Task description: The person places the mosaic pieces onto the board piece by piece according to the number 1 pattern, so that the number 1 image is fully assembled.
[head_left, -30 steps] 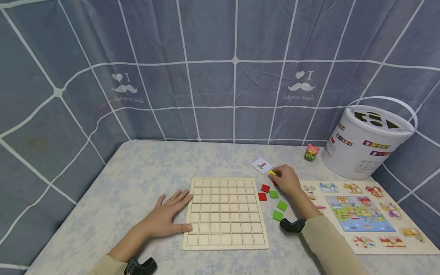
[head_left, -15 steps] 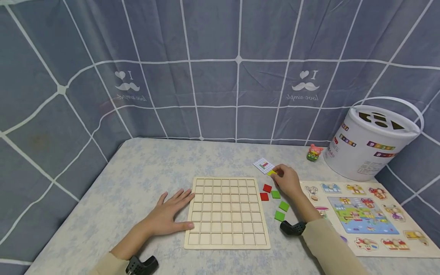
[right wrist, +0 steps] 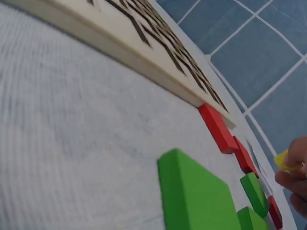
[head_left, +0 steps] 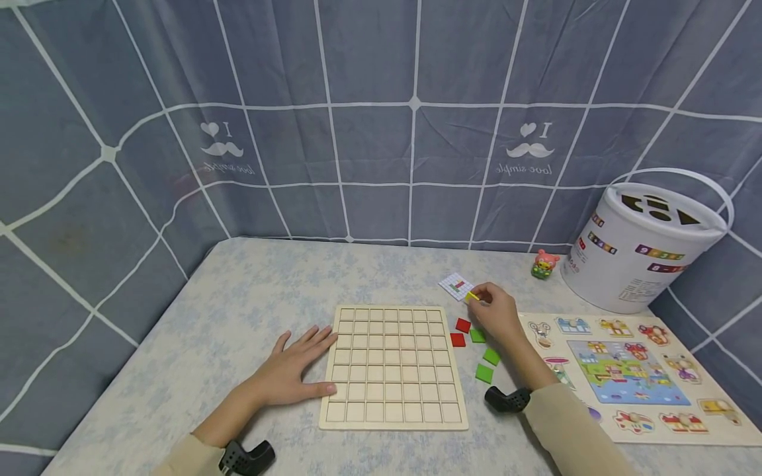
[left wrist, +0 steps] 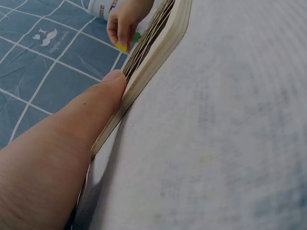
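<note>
My left hand [head_left: 292, 373] lies with its fingers spread at the left side of a wooden grid board [head_left: 393, 424]; in the left wrist view its thumb [left wrist: 108, 93] touches the board's edge. Beyond the board's far right corner, my right hand [head_left: 497, 314] pinches a yellow square tile [head_left: 471, 296] between thumb and fingers. That tile, also yellow [right wrist: 286, 161] in the right wrist view, partly hides behind the fingers. Just left of it lies a small printed grid card [head_left: 456, 285]. Red tiles [head_left: 458, 340] and green tiles [head_left: 484, 373] lie between board and right forearm.
A picture puzzle board [head_left: 628, 370] covers the right of the table. Behind it stands a white bucket [head_left: 631, 264] with a slotted lid and raised handle. A small pink-and-green figurine [head_left: 544, 264] stands left of the bucket. A grey-blue curtain [head_left: 369, 145] hangs behind the table.
The head view has shifted slightly. The yellow tile in my right hand is now tilted more edge-on beside the card. My left hand stays at the board.
</note>
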Demonstrator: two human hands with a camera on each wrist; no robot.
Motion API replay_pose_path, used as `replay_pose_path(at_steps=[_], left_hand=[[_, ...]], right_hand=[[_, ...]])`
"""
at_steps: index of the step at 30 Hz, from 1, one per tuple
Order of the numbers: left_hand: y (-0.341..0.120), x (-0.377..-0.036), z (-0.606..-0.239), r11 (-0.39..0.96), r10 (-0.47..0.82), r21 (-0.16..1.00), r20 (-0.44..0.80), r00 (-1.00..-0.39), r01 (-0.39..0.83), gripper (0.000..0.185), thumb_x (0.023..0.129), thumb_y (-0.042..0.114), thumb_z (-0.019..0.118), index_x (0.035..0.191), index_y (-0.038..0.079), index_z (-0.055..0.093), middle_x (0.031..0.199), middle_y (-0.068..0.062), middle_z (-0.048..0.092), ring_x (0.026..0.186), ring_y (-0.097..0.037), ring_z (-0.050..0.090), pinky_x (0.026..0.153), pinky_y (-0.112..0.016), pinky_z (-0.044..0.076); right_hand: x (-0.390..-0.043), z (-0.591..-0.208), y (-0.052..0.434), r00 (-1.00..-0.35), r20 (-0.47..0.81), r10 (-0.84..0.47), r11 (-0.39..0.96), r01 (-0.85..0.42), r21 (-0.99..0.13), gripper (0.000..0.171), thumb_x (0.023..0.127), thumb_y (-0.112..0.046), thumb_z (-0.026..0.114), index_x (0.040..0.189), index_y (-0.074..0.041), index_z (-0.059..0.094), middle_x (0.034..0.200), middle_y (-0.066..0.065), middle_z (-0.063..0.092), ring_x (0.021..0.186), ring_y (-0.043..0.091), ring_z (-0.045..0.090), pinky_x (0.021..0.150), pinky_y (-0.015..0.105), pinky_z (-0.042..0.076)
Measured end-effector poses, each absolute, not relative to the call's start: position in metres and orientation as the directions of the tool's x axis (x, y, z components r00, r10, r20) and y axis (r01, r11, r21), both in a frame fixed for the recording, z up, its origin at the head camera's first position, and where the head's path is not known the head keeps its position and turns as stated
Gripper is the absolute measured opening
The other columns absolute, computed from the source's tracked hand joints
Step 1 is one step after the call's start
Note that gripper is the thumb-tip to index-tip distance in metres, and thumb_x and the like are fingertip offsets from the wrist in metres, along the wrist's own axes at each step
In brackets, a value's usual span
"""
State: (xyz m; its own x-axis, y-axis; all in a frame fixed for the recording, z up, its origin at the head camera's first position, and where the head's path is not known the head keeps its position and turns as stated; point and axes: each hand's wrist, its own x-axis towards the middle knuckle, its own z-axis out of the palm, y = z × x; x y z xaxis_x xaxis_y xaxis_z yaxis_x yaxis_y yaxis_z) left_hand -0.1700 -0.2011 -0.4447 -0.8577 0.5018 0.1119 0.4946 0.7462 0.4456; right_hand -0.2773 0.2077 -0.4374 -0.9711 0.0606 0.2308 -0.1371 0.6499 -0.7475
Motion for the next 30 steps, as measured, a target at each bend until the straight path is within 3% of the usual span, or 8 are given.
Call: replay_pose_path(at_steps=[11,19,30], left_hand=[[-0.200,-0.169,-0.444,0.748,0.505,0.442,0.106,-0.857,0.495,0.087,0.085,0.062,0.062,0.154,0.016,0.034,0.158,-0.007,0.029,0.145,-0.034,0.021,0.107,-0.069,0.003],[-0.200,-0.169,-0.443,0.755,0.501,0.438,0.092,-0.860,0.487,0.087,0.086,0.063,0.061,0.154,0.017,0.034,0.158,-0.007,0.028,0.146,-0.033,0.020,0.108,-0.068,0.002],[-0.201,-0.170,-0.444,0.749,0.506,0.436,0.110,-0.856,0.499,0.088,0.086,0.063,0.061,0.154,0.016,0.033,0.158,-0.007,0.028,0.145,-0.034,0.020,0.108,-0.068,0.002]], right_hand=[[-0.274,-0.436,0.198,-0.958,0.284,0.051,0.602,-0.197,-0.774,0.014,0.084,-0.001,0.064,0.098,0.004,0.065,0.091,0.015,0.063,0.085,0.027,0.059,0.076,0.033,0.048],[-0.268,-0.434,0.188,-0.963,0.269,-0.027,0.558,-0.238,-0.795,0.013,0.084,-0.001,0.066,0.097,0.001,0.066,0.091,0.012,0.062,0.089,0.027,0.060,0.081,0.039,0.049],[-0.264,-0.436,0.169,-0.944,0.315,-0.102,0.513,-0.321,-0.796,0.014,0.082,0.004,0.066,0.094,0.000,0.068,0.093,0.011,0.066,0.085,0.023,0.063,0.079,0.036,0.052]])
